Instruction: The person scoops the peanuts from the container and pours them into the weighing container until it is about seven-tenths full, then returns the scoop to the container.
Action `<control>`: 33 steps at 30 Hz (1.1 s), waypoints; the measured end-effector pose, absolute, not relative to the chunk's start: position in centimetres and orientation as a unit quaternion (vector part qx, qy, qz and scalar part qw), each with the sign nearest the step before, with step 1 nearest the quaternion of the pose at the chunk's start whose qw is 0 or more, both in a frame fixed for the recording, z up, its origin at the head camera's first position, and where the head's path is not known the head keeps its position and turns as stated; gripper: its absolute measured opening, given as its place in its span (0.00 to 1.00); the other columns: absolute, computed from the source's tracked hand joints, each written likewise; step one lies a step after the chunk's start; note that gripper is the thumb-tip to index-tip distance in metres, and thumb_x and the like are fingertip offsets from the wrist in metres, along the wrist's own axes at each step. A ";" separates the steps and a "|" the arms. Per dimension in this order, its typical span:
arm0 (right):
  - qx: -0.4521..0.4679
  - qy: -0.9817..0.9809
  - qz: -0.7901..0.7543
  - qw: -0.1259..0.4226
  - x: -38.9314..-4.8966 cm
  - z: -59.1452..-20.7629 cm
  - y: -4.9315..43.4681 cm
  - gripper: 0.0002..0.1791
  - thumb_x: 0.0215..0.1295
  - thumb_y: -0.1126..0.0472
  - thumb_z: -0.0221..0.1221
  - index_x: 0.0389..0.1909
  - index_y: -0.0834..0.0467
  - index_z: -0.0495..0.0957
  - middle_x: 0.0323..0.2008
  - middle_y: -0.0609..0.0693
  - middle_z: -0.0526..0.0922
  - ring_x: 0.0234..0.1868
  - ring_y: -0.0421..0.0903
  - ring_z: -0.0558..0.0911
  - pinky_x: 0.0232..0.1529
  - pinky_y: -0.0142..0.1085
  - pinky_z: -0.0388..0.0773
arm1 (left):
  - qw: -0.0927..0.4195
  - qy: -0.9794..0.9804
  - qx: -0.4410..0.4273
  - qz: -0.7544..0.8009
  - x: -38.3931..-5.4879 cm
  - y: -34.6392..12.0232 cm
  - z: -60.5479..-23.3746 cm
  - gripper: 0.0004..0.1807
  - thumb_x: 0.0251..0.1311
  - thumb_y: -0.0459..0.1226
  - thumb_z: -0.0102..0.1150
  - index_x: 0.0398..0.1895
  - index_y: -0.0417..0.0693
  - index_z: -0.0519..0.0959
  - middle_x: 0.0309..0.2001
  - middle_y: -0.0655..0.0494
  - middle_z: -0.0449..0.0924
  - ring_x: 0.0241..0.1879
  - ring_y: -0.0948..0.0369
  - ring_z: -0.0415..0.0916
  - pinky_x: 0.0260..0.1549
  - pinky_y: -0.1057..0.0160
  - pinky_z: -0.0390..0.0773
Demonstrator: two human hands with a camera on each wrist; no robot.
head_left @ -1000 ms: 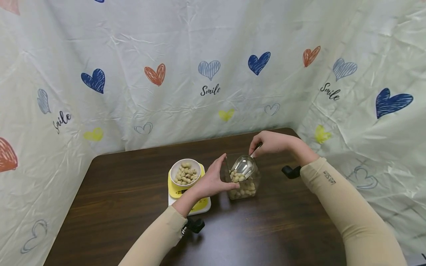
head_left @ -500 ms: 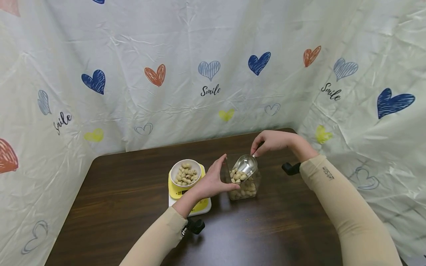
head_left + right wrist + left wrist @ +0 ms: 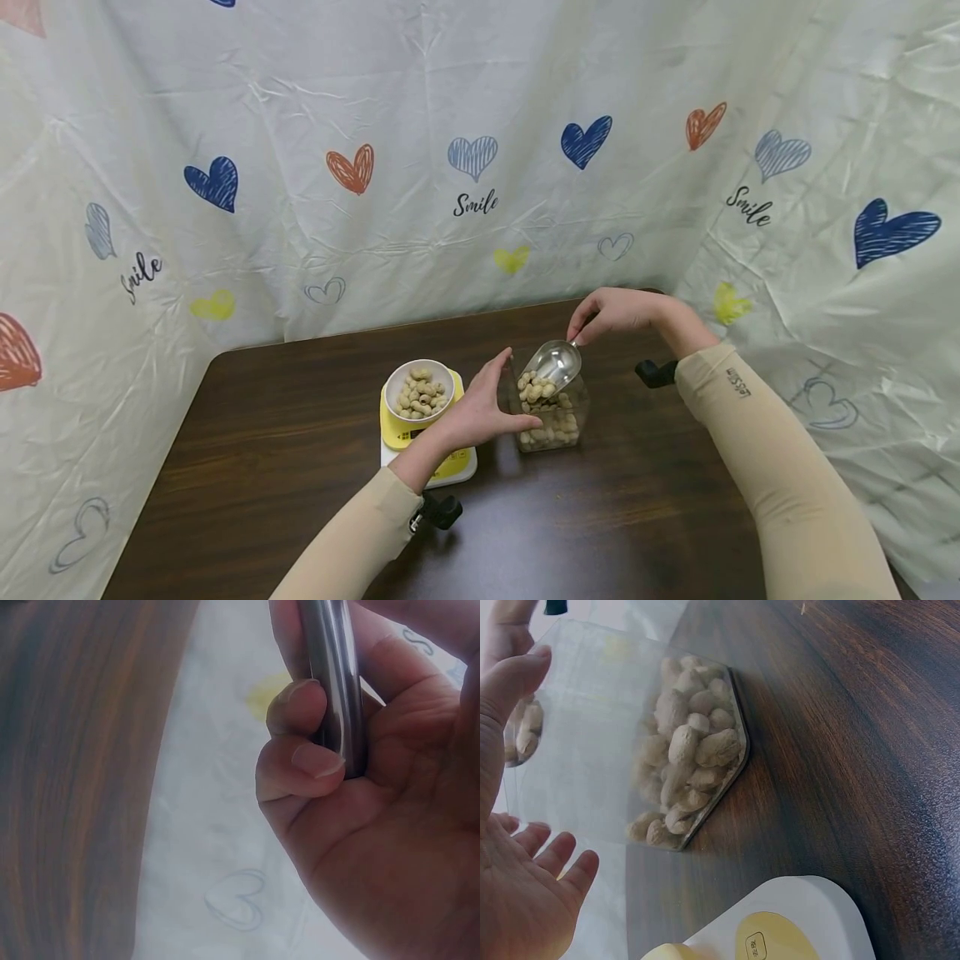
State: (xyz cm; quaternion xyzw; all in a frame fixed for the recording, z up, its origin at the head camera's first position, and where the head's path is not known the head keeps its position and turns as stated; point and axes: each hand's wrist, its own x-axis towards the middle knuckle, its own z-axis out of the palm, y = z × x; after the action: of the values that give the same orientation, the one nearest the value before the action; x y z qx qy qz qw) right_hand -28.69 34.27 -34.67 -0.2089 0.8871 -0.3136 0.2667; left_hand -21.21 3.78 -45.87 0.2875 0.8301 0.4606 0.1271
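A clear plastic container (image 3: 553,433), partly filled with unshelled peanuts (image 3: 694,750), stands on the table. My left hand (image 3: 480,408) spans its left corner, the thumb on the near wall and the fingers along the left side. My right hand (image 3: 611,315) grips the handle of a metal scoop (image 3: 561,362). The scoop tilts down toward the left in the container's mouth, with peanuts at its front. In the right wrist view, curled fingers (image 3: 307,761) wrap the shiny handle (image 3: 341,690).
Left of the container is a yellow and white kitchen scale (image 3: 450,471). On it sits a white bowl (image 3: 390,400) of peanuts, and my left forearm crosses in front of the scale. A heart-printed curtain (image 3: 405,267) stands behind the dark wooden table (image 3: 285,467).
My right hand has risen slightly, and the scoop has come up a little with more peanuts showing in it. My left hand has stayed at the container.
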 end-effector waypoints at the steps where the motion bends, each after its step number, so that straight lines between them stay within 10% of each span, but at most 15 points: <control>1: -0.208 0.886 -0.316 0.269 -28.7 -34.7 34.3 0.11 0.67 0.58 0.67 0.47 0.57 0.87 0.44 0.50 0.87 0.48 0.49 0.82 0.55 0.48 0.77 | 0.127 0.830 0.287 0.460 -21.2 3.8 -45.9 0.67 0.49 0.60 0.76 0.84 0.61 0.41 0.78 0.51 0.53 0.76 0.50 0.54 0.68 0.47 0.63; 33: -0.185 0.887 -0.352 0.233 -27.4 -34.5 35.9 0.13 0.67 0.56 0.68 0.49 0.58 0.87 0.45 0.52 0.86 0.44 0.49 0.79 0.46 0.43 0.76 | 0.139 0.830 0.302 0.447 -21.2 2.4 -44.8 0.71 0.49 0.60 0.78 0.83 0.66 0.32 0.82 0.57 0.40 0.79 0.57 0.44 0.72 0.47 0.57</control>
State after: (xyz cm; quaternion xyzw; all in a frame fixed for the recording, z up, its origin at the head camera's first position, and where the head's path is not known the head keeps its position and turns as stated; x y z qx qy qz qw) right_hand -27.45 35.91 -34.53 -0.1853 0.8873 -0.3523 0.2328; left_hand -21.21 2.36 -44.84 0.3017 0.8304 0.4472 0.1392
